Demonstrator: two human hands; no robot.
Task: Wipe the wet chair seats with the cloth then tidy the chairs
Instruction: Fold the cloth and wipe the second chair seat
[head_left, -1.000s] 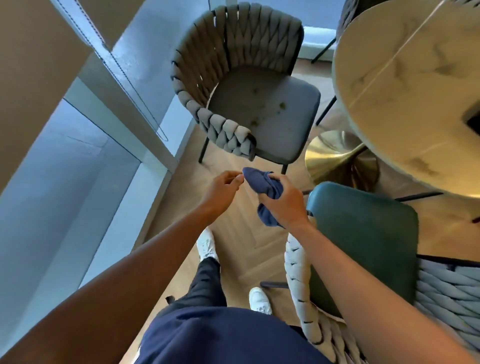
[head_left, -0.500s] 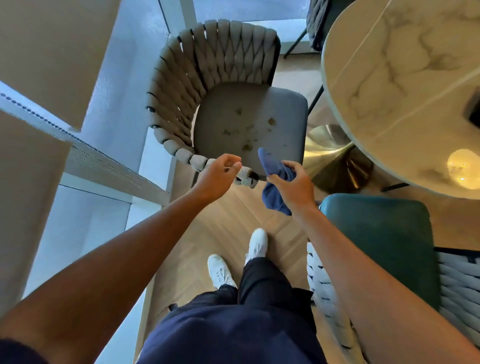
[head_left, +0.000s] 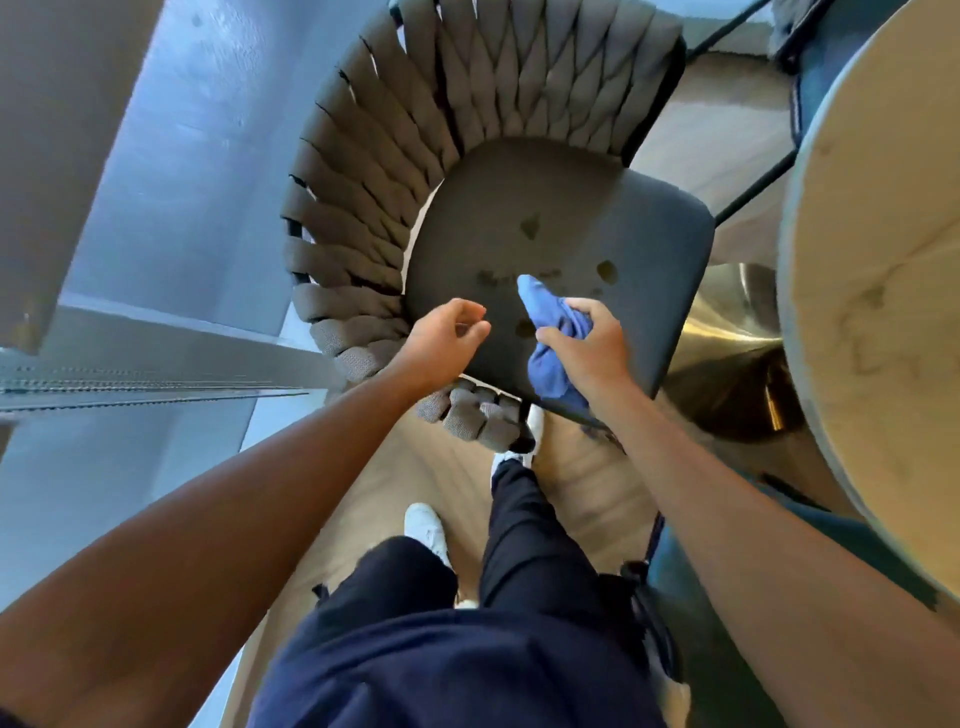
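A grey chair with a woven rope back (head_left: 415, 119) stands right in front of me. Its dark grey seat (head_left: 639, 244) carries several wet spots (head_left: 530, 226) near the middle. My right hand (head_left: 592, 353) grips a bunched blue cloth (head_left: 550, 332) just above the front half of the seat. My left hand (head_left: 447, 343) hovers beside it over the seat's front left corner, its fingers loosely curled and holding nothing. A teal chair (head_left: 737, 551) shows partly at the lower right, mostly hidden by my right arm.
A round marble table (head_left: 883, 260) fills the right side, with its brass base (head_left: 737, 338) close to the grey chair's right edge. Another chair (head_left: 810, 47) peeks in at the top right. Glass panels and a frame (head_left: 156, 338) run along the left. Herringbone wood floor lies underfoot.
I have stepped closer to the grey chair. Both hands have moved forward from its front edge to above the seat, the cloth still in my right hand.
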